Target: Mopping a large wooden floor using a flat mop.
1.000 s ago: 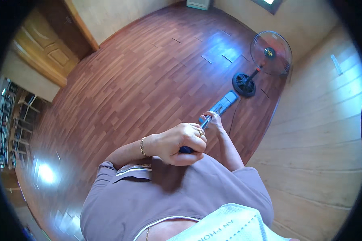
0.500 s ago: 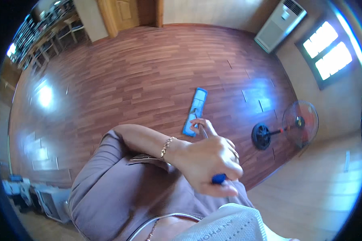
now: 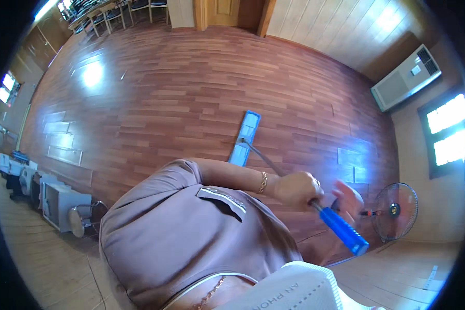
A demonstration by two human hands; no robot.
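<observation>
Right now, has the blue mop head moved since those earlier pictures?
Yes, away from the standing fan. A second ago the mop head lay close beside it; now a wide stretch of wooden floor separates them.

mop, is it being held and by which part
The left grip holds the mop by its pole, just below the blue handle; right grip is blurred.
</observation>
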